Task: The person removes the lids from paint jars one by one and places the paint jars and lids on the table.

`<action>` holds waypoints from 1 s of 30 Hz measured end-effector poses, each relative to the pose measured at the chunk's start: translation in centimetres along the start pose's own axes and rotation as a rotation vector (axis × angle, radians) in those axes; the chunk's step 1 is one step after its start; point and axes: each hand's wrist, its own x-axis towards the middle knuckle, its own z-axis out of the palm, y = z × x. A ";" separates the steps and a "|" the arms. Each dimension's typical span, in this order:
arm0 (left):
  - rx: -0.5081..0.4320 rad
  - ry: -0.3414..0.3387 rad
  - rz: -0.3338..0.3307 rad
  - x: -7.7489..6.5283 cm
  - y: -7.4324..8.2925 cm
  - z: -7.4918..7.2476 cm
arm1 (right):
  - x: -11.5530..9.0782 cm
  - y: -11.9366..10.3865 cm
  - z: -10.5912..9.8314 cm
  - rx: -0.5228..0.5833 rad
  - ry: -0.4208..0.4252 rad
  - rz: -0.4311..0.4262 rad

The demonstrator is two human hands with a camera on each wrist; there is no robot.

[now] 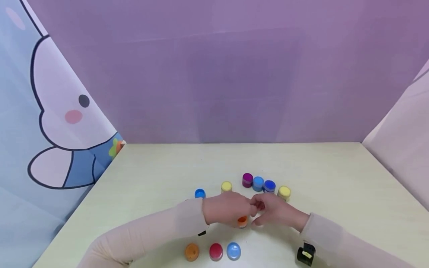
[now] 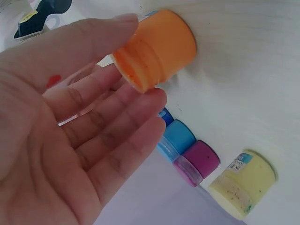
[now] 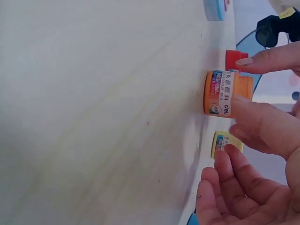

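An orange paint jar (image 2: 164, 47) stands on the table between my hands, its mouth facing up and its label turned to my right side. My left hand (image 1: 226, 208) reaches across to it. The left thumb overlaps its side in the left wrist view, while the long fingers extend past its rim. From the other side comes my right hand (image 1: 278, 210), its thumb (image 3: 262, 117) overlapping the label and its other fingers loosely bent, holding nothing. In the head view the left hand partly covers the jar.
Behind my hands stand purple (image 1: 247, 180), light blue (image 1: 258, 183), dark blue (image 1: 269, 186) and two yellow jars (image 1: 226, 186). A blue jar (image 1: 200, 193) is at left, a red jar (image 3: 232, 60) beyond the orange one. Orange (image 1: 192, 252), red (image 1: 216, 252) and light blue round tops (image 1: 233, 251) lie in front.
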 end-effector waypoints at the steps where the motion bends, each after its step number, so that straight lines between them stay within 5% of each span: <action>1: -0.001 -0.009 -0.006 0.0 0.0 0.0 | 0.0 0.0 0.0 0.000 0.002 0.003; 12: -0.053 -0.016 -0.025 -0.7 -0.9 -0.3 | 0.3 -0.4 -0.1 -0.002 0.007 -0.017; 22: 0.010 0.004 -0.220 -2.9 -3.5 -0.6 | 0.4 -0.7 -0.1 0.040 -0.003 -0.052; 30: -0.084 0.024 -0.368 -3.7 -5.7 -0.9 | 0.4 -0.5 0.7 0.068 -0.023 -0.063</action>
